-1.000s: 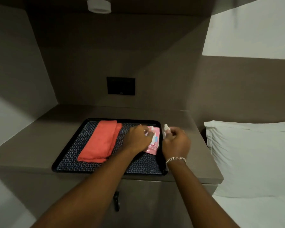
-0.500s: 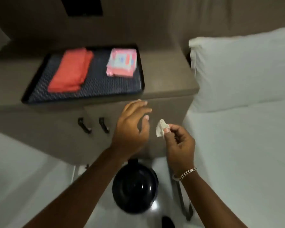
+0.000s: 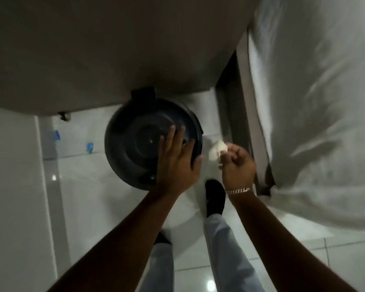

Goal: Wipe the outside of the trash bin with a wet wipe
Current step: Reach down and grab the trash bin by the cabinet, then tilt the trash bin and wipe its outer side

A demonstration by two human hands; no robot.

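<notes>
Left hand [image 3: 175,165], fingers spread, now over black trash bin [image 3: 135,144] lid at cabinet [image 3: 114,49] edge; right hand [image 3: 237,165] pinches wet wipe [image 3: 216,150], clear floor [image 3: 82,197] left.

The round plastic trash bin [image 3: 139,144] is glossy black; the crumpled wet wipe [image 3: 216,151] is off-white. White glossy floor tiles [image 3: 89,197], white bed linen [image 3: 316,102], possibly grey-brown cabinet [image 3: 105,49], though dim.

Left hand [image 3: 175,163] has dropped over the bin lid [image 3: 143,142].
</notes>
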